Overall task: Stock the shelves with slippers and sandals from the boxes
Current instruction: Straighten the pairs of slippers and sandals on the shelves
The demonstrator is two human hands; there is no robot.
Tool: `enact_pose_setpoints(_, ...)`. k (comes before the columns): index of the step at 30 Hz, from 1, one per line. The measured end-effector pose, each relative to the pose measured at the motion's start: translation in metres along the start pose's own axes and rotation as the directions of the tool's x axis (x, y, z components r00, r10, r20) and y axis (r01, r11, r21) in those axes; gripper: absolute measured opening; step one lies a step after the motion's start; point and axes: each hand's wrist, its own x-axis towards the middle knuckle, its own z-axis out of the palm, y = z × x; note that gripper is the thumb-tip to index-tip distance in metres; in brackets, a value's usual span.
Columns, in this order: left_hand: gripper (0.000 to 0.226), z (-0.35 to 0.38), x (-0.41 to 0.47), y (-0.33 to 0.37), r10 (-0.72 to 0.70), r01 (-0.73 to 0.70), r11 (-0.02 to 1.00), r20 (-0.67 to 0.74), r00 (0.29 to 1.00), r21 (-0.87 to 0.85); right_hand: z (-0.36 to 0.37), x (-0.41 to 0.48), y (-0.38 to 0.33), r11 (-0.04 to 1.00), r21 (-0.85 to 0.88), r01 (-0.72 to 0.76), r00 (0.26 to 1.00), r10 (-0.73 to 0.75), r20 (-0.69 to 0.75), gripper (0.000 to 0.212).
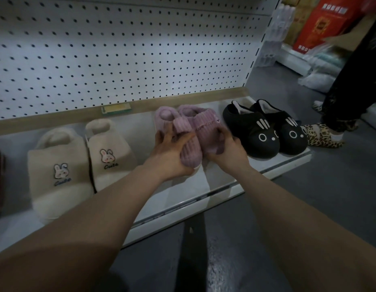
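Pink slippers (191,131) | on shelf (220,180) | left grip (172,153) clasps left one | right grip (227,149) clasps right one

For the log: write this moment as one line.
left hand, right hand: grip pink slippers | spot: shelf, between cream slippers and black slippers

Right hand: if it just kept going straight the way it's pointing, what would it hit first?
The right hand grips the pink slippers, so those come first. Past them, its line runs to the beige rail behind, then the pegboard; depth there is hard to judge.
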Motion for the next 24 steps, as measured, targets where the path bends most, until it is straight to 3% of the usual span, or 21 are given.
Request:
enact_pose_setpoints(7,0.095,-0.016,0.001,0.003,-0.028,0.029,1.0,0.068,0.997,-0.01,0.001,-0.01,0.006,0.996,-0.063,-0.058,0.994,0.052,-0.093,0.091)
enact_pose_setpoints(12,0.093,-0.02,0.0,-0.005,-0.074,0.063,0.993,0.108,0.991,0.102,-0.002,-0.017,0.003,0.998,-0.045,-0.045,0.998,0.042,-0.049,0.091)
enact_pose_setpoints(14,0.095,-0.018,-0.005,-0.01,-0.032,0.017,0.993,0.126,0.992,0.115,-0.003,-0.019,0.002,0.999,-0.036,-0.035,0.999,0.034,-0.031,0.092)
enact_pose_setpoints(16,0.102,-0.015,-0.01,-0.012,-0.014,0.006,0.995,0.086,0.996,0.101,-0.004,-0.021,0.0,0.999,-0.024,-0.041,0.999,0.041,-0.023,0.093)
enact_pose_setpoints(19,0.13,-0.015,-0.006,-0.006,-0.037,0.036,0.997,0.027,0.999,0.066,-0.005,-0.021,-0.001,0.999,-0.009,-0.052,0.999,0.052,-0.006,0.095)
enact_pose_setpoints(21,0.142,-0.017,0.004,-0.003,-0.067,0.065,0.997,0.069,0.995,0.035,-0.006,-0.021,0.0,0.998,0.012,-0.06,0.998,0.06,0.01,0.097)
enact_pose_setpoints(24,0.142,-0.017,0.015,-0.001,-0.092,0.088,0.995,0.109,0.99,0.039,-0.007,-0.016,-0.002,0.996,0.057,-0.062,0.998,0.062,0.012,0.098)
